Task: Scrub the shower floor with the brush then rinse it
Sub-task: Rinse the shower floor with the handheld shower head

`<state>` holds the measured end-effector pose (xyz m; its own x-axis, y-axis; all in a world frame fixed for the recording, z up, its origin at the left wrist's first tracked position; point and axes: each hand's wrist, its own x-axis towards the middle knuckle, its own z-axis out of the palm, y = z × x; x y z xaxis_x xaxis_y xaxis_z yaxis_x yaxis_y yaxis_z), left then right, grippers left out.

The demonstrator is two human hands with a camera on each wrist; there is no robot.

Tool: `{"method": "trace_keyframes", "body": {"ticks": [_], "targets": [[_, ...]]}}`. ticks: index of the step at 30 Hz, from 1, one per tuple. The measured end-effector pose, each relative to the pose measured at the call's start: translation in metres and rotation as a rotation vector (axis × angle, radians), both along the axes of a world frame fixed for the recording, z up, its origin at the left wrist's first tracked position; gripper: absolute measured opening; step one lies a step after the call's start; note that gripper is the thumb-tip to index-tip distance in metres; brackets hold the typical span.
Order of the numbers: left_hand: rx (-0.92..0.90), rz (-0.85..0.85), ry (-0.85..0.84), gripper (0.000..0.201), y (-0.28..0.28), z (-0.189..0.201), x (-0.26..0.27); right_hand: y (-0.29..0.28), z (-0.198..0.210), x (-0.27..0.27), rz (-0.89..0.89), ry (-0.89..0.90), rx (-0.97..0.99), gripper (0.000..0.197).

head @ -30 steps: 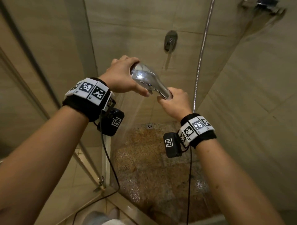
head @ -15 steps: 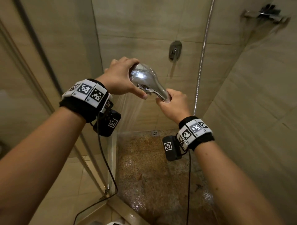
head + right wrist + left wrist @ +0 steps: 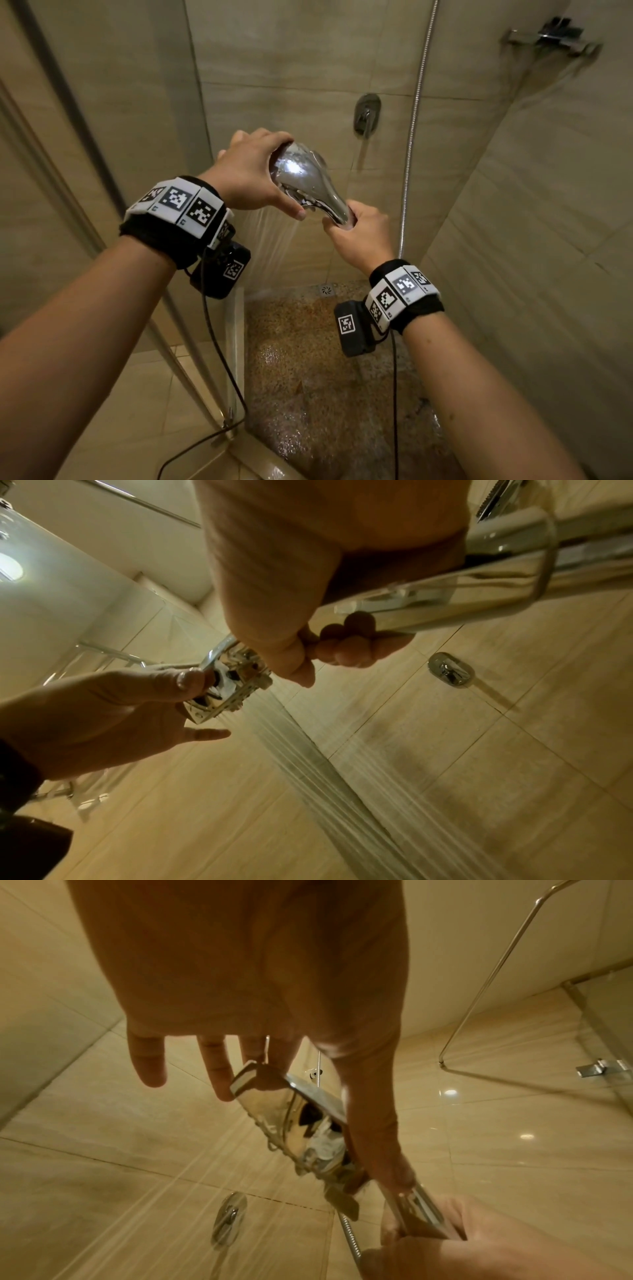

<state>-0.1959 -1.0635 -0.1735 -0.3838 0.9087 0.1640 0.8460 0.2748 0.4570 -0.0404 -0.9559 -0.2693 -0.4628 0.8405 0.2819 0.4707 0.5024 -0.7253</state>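
A chrome shower head (image 3: 305, 174) is held up over the wet speckled shower floor (image 3: 308, 359). My left hand (image 3: 246, 171) wraps over its round head, with the thumb (image 3: 178, 680) pressed on the edge. My right hand (image 3: 359, 236) grips the handle (image 3: 445, 601) in a fist. Water sprays (image 3: 274, 246) down and to the left from the face of the shower head (image 3: 294, 1118). No brush is in view.
The metal hose (image 3: 414, 120) hangs down the back wall beside the mixer valve (image 3: 366, 114). A chrome bracket (image 3: 555, 37) sits high on the right wall. A round drain (image 3: 326, 289) lies at the floor's far edge. The glass door (image 3: 102, 137) and its frame stand at the left.
Both hands keep the same hold on the shower head. The view has tilted up, so the valve and bracket sit lower in the picture. Water keeps spraying.
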Motion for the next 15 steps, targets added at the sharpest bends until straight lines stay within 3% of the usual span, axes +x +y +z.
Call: {"method": "trace_keyframes", "body": {"ticks": [7, 15], "targets": [[0.030, -0.046, -0.028, 0.116, 0.004, -0.007, 0.005, -0.009, 0.013, 0.020, -0.057, -0.022, 0.022, 0.041], [0.115, -0.139, -0.152, 0.118, 0.007, -0.019, 0.034, -0.017, 0.002, 0.058, -0.178, 0.004, 0.054, 0.036]]}}
